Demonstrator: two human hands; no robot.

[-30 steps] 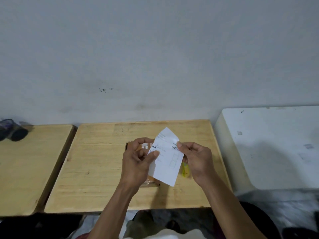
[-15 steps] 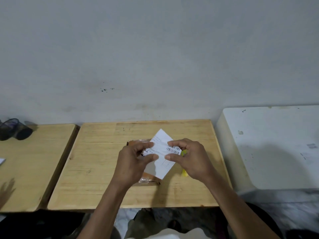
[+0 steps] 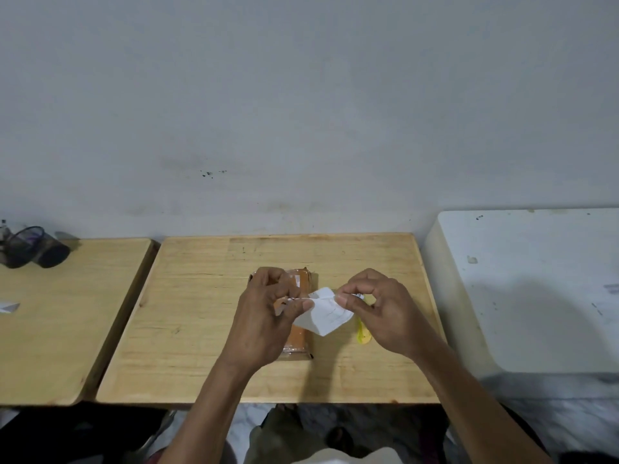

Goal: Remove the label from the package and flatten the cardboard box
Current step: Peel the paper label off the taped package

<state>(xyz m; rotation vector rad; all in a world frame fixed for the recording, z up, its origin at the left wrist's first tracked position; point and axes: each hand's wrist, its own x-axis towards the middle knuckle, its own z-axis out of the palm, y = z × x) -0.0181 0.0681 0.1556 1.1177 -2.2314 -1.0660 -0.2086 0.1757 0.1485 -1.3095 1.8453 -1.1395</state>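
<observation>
Hands, left (image 3: 264,316) and right (image 3: 378,306), both pinch the folded label (image 3: 323,316) above the box (image 3: 298,339); crease firmly, keeping its sticky side inward.

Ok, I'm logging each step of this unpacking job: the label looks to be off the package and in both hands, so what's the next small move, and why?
Probably put the label down on the wooden table, away from the package. Both the left hand and the right hand pinch the folded paper above the taped brown package, which lies untouched on the table. The box can't be flattened until the hands are free.
</observation>
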